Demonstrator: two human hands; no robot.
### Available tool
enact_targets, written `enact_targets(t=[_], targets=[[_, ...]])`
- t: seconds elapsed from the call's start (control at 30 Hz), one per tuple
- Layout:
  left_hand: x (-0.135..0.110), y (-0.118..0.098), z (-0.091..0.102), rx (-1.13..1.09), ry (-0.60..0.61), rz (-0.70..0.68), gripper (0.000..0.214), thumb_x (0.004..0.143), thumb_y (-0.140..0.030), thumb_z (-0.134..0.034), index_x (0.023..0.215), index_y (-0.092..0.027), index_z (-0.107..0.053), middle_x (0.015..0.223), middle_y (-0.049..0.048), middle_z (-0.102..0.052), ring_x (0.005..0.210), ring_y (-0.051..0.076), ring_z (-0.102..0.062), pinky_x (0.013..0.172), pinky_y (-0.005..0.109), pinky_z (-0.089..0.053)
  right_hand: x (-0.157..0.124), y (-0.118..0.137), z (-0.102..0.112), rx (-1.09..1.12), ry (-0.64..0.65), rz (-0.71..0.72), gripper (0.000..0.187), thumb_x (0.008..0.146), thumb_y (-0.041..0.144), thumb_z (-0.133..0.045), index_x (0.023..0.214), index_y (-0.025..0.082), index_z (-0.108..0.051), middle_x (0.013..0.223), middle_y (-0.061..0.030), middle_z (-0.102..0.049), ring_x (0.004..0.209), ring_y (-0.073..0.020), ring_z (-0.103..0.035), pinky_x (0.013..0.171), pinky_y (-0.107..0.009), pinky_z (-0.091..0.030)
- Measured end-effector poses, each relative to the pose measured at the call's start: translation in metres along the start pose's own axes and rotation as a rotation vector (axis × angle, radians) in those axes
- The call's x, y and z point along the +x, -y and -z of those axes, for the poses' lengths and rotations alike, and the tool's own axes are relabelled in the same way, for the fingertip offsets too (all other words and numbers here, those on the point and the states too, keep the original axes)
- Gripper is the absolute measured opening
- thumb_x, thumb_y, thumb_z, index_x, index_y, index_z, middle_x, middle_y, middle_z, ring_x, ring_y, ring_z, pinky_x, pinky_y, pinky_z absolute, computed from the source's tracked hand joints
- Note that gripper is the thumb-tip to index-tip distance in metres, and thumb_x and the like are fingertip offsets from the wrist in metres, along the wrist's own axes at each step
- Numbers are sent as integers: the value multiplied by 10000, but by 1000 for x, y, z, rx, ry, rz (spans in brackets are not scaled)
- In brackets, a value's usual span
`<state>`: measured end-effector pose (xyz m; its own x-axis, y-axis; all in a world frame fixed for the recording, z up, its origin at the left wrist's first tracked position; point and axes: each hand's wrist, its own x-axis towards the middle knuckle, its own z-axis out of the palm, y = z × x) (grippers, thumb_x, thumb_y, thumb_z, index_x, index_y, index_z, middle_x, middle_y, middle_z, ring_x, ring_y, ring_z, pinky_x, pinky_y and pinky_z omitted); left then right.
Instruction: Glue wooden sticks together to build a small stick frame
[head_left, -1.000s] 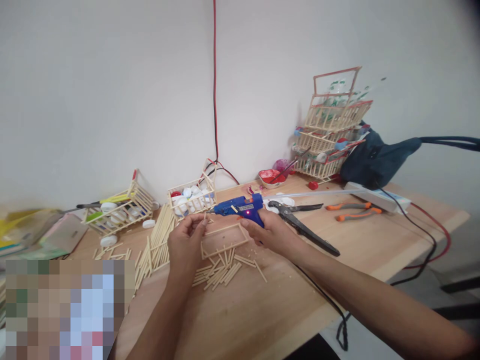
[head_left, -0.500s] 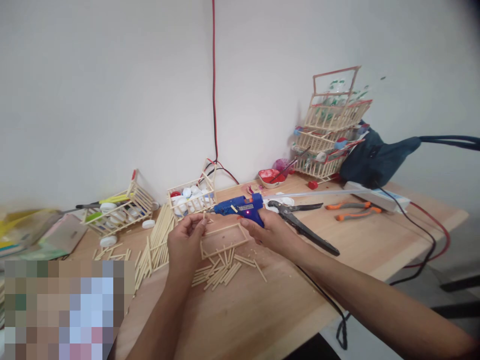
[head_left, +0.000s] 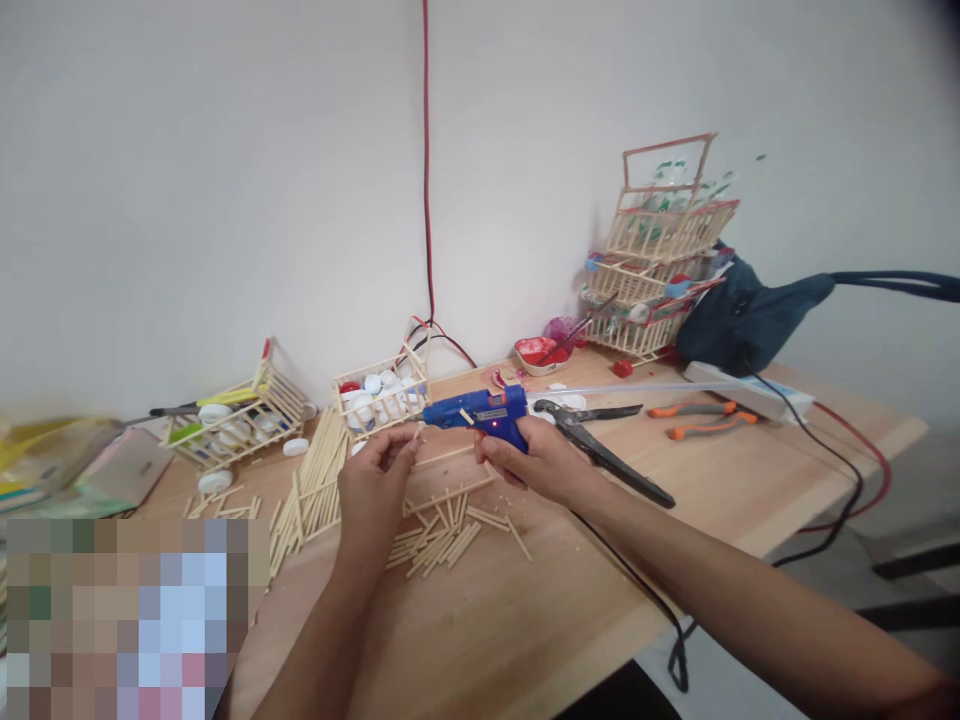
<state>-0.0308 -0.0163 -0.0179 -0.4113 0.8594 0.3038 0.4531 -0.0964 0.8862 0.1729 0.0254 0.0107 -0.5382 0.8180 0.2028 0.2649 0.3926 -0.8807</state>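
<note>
My right hand (head_left: 546, 458) is wrapped round the handle of a blue glue gun (head_left: 469, 412), whose nozzle points left and whose small red light is lit. Close to the nozzle, my left hand (head_left: 375, 475) pinches a short wooden stick (head_left: 418, 436) between thumb and fingers. Below both hands lies a rectangular frame of wooden sticks (head_left: 456, 494), partly covered by the left hand. Several short cut sticks (head_left: 448, 550) are scattered in front of it.
Long sticks (head_left: 322, 465) lie left of my hands. Behind stand stick baskets of bottle caps (head_left: 382, 400) and a tiered stick rack (head_left: 649, 270). Black cutters (head_left: 607, 455), orange-handled pliers (head_left: 705, 415), a red paint dish (head_left: 541, 356) and a power strip (head_left: 750, 390) occupy the right.
My left hand has turned slightly, and the short stick in it now tilts and sits nearer the glue gun's nozzle. The right hand keeps its grip on the gun.
</note>
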Motion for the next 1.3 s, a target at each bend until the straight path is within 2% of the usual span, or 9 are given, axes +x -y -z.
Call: enact_targets(t=[0.13, 0.27, 0.47, 0.67, 0.8, 0.93, 1.07, 1.2, 1.3], targets=[[-2, -7, -2, -29, 64, -59, 177, 739, -346, -647, 798, -197, -723, 747, 7, -707, 671, 145, -609, 663, 249, -464, 4, -9, 1, -33, -59, 35, 357, 883, 480, -526, 881, 141, -639, 643, -9, -592, 607, -130, -562, 581, -236, -432], [-2, -8, -3, -166, 89, -44, 195, 733, -352, -669, 819, -184, -719, 729, 10, -697, 638, 130, -595, 643, 243, -477, 6, -14, 3, -166, -112, 109, 362, 872, 476, -556, 1004, 155, -660, 873, -72, -691, 803, -200, -639, 712, -301, -485], [2, -5, 0, -448, -74, 0, 225, 717, -330, -725, 867, -167, -690, 862, 32, -727, 670, 109, -614, 677, 237, -508, 4, -13, 9, -365, -187, 272, 313, 922, 425, -498, 1131, 251, -652, 1039, -64, -696, 978, -245, -641, 852, -365, -493], [7, 2, 4, -557, -165, 64, 286, 670, -331, -773, 884, -160, -692, 851, 30, -732, 661, 101, -622, 651, 223, -517, -2, -19, 26, -560, -123, 303, 299, 898, 404, -550, 1140, 235, -604, 1045, -87, -662, 969, -256, -622, 818, -387, -496], [10, 4, 5, -551, -168, 78, 308, 648, -342, -781, 875, -152, -693, 826, 31, -729, 652, 111, -632, 635, 233, -526, -20, -30, 56, -705, -143, 373, 350, 908, 366, -537, 1218, 203, -543, 1167, -135, -610, 1090, -278, -564, 929, -428, -450], [9, 2, 3, -539, -160, 93, 316, 634, -333, -775, 874, -148, -686, 849, 41, -730, 675, 124, -645, 660, 256, -539, -48, -46, 102, -831, -242, 204, 287, 926, 337, -476, 1155, 182, -555, 1096, -144, -596, 1002, -274, -568, 887, -417, -467], [6, 0, 0, -506, -127, 135, 354, 603, -326, -789, 890, -143, -691, 801, 23, -719, 624, 97, -613, 634, 226, -514, -75, -71, 145, -980, -322, 86, 273, 920, 295, -447, 1141, 177, -556, 1132, -152, -589, 1038, -289, -550, 904, -417, -449], [3, -4, -4, -467, -27, 163, 380, 574, -345, -804, 875, -139, -699, 685, -3, -686, 573, 80, -567, 580, 197, -470, -97, -97, 174, -1102, -333, -156, 273, 895, 324, -463, 1071, 158, -589, 1028, -157, -601, 953, -295, -576, 843, -408, -458], [1, -8, -7, -437, 81, 175, 385, 554, -362, -809, 843, -132, -701, 652, 2, -681, 554, 83, -552, 572, 205, -463, -106, -112, 187, -1109, -306, -156, 321, 875, 338, -491, 1105, 136, -587, 1070, -180, -593, 979, -309, -568, 863, -430, -453]])
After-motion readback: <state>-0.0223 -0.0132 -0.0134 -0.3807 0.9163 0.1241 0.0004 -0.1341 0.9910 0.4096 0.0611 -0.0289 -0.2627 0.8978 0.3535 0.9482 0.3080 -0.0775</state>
